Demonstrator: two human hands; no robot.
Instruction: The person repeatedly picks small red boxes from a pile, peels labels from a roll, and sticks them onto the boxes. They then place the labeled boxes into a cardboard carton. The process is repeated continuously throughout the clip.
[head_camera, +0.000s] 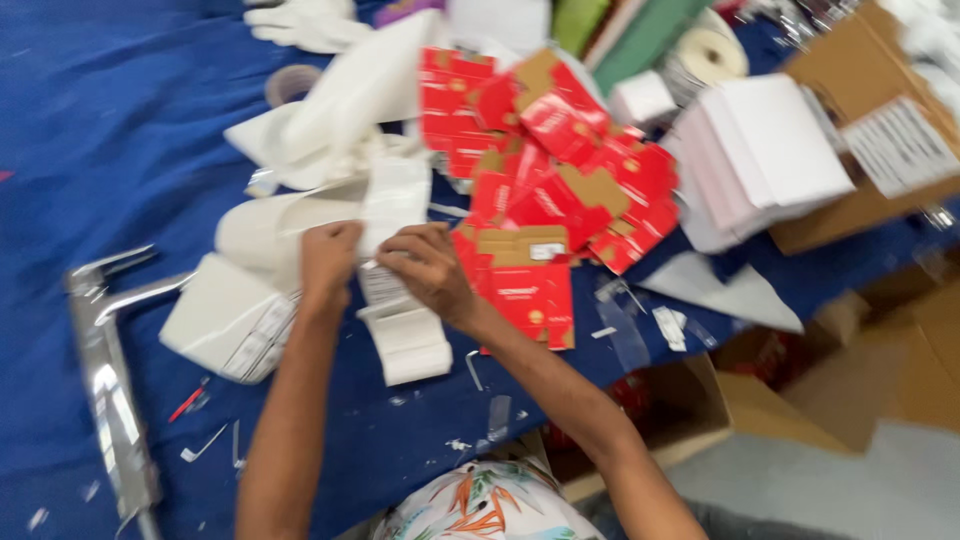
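Observation:
My left hand (328, 258) and my right hand (430, 268) meet over a long white strip of labels (398, 260) on the blue table cover (110, 150). Both hands pinch the strip near its middle. The strip runs from a heap of white paper (330, 110) down to its loose end (415, 345) close to me. Just right of my right hand lies a pile of flat red and brown cartons (560, 170), one of them (525, 285) touching my wrist.
A stack of white sheets (765, 150) leans on a brown cardboard box (870, 150) at the right. A metal tool (105, 370) lies at the left edge. A white paper pad (225, 320) sits by my left arm. An open cardboard box (690, 400) stands below the table.

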